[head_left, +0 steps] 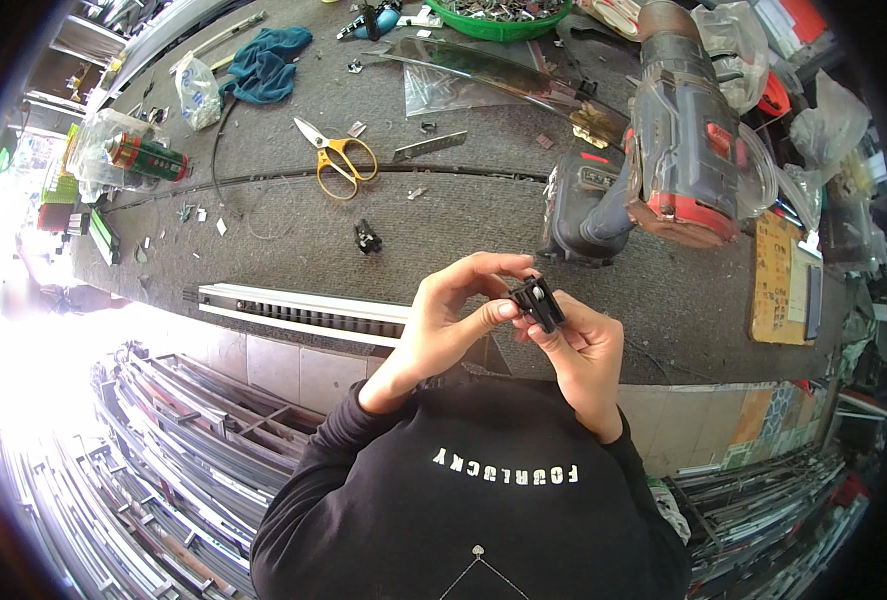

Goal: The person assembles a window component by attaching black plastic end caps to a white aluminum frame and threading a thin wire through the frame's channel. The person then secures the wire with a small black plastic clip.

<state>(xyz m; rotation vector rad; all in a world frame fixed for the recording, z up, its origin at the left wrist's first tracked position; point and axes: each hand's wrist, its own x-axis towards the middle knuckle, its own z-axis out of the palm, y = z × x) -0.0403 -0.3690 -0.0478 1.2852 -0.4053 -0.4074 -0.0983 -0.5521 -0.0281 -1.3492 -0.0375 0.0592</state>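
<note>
One small black part [538, 303] is up near the front edge of the gray table [484, 225]. The left hand [449, 315] pinches it on one side, and the right hand [586, 358] grips it on the other. A long white-edged bar [299, 313] lies beside the left hand. Yellow scissors [325, 144] lie open farther back. A big drill [686, 150] is on the right.

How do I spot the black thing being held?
Find the big grey bench, then the left hand and right hand at its near edge. Both hold the small black part; unlike the black piece lying on the bench, it's gripped.
</note>
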